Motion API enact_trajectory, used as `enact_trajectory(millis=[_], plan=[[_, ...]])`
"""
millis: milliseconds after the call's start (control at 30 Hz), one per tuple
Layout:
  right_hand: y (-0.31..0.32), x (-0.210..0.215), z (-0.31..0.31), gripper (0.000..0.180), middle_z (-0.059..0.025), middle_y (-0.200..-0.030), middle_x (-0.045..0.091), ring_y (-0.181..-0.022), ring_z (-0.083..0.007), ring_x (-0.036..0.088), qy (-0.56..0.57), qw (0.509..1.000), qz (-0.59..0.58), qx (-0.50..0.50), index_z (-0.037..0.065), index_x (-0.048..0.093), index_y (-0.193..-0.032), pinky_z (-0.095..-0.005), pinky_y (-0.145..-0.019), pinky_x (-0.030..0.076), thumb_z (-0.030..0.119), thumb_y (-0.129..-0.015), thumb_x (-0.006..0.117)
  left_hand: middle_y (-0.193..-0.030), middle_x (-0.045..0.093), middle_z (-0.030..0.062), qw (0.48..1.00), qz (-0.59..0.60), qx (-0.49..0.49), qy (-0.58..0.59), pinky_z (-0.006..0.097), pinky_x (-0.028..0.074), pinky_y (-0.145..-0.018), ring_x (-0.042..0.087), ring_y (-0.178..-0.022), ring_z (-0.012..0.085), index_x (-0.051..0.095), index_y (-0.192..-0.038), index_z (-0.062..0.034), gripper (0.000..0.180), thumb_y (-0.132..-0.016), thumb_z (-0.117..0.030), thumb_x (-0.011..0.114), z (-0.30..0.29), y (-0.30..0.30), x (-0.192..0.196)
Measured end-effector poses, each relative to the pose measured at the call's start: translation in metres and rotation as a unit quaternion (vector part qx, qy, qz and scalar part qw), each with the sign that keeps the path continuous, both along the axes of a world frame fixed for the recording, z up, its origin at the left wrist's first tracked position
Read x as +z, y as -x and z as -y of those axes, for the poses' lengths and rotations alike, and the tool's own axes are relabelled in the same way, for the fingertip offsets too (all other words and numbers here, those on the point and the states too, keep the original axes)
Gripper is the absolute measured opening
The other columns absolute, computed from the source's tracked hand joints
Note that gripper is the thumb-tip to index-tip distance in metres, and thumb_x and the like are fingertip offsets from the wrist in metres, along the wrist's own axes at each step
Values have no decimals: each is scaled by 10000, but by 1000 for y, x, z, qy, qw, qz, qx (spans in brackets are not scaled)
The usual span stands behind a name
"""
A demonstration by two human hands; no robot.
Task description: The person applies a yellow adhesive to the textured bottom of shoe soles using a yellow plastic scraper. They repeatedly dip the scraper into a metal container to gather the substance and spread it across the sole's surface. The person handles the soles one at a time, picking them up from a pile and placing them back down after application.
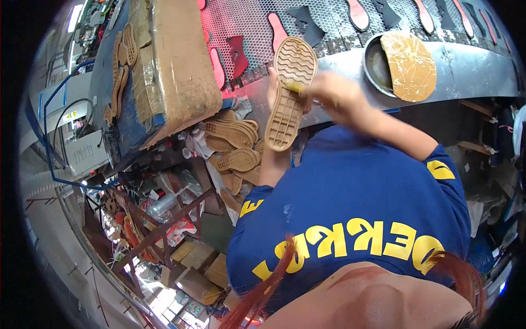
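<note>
Left hand (272,88) grips a tan outsole (282,118), seemingly worked by the right hand (342,98), hold unclear; next, steadiness matters.

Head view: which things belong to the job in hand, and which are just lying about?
Seemingly the job's:
tan shoe sole with wavy tread, in left hand
blurred yellow-green item at right hand
similar tan soles, piled

Seemingly lying about:
taped brown cardboard box
smaller brown cartons

Pink insoles (217,68), black cutouts (309,24) on mesh (332,22)
</note>
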State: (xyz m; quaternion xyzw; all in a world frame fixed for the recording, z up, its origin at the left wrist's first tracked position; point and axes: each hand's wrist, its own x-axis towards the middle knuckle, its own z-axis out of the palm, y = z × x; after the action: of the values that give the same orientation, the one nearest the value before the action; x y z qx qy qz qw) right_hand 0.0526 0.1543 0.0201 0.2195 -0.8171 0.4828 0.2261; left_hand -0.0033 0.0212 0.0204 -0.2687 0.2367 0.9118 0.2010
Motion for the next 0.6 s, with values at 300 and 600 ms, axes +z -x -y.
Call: enact_trajectory(millis=[300,600], plan=[[16,-12,-4,335,-141,-951,679,-879,-289,668,71,989,128,30,50,674,-1072,-357,-776,528,-69,-766,605,-993,615,331,971,-84,-111,-195,352,544,-446,631,-561,343,422,-1317,43,770,-952,-625,309,32,8,-61],[30,-33,11,177,-134,-939,701,-887,-215,691,157,963,211,51,22,671,-1029,-312,-786,531,23,-854,640,-1002,621,343,977,-97,-111,-154,398,567,-471,664,-593,330,424,-1324,18,786,-931,-655,328,39,23,-77]])
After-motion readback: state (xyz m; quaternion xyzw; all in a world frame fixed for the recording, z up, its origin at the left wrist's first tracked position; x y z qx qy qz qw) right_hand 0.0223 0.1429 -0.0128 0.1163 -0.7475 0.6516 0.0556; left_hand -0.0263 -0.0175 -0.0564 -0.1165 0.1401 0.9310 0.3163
